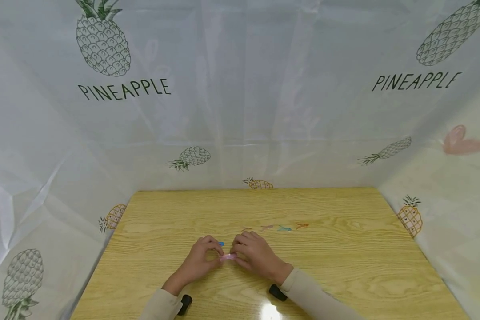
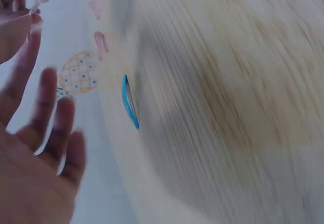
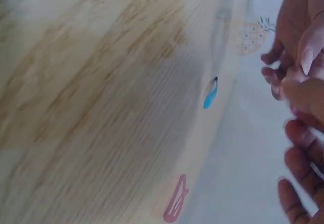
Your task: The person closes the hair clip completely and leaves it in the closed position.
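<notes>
A pink snap hair clip [image 1: 229,257] spans the space between my two hands, low over the table. My left hand [image 1: 200,262] pinches one end with thumb and forefinger; its other fingers spread away in the left wrist view. At the opposite end, the fingertips of my right hand [image 1: 260,254] pinch the clip. Fingers mostly cover it in both wrist views. Just beyond the hands lies a blue snap hair clip [image 1: 221,244], touched by neither hand.
Further back, a loose row holds a reddish clip [image 1: 246,229], a pink clip [image 1: 266,227], a teal clip [image 1: 284,228] and an orange clip [image 1: 302,226]. The wooden table [image 1: 344,266] meets a pineapple-print sheet [image 1: 240,111] behind and at both sides.
</notes>
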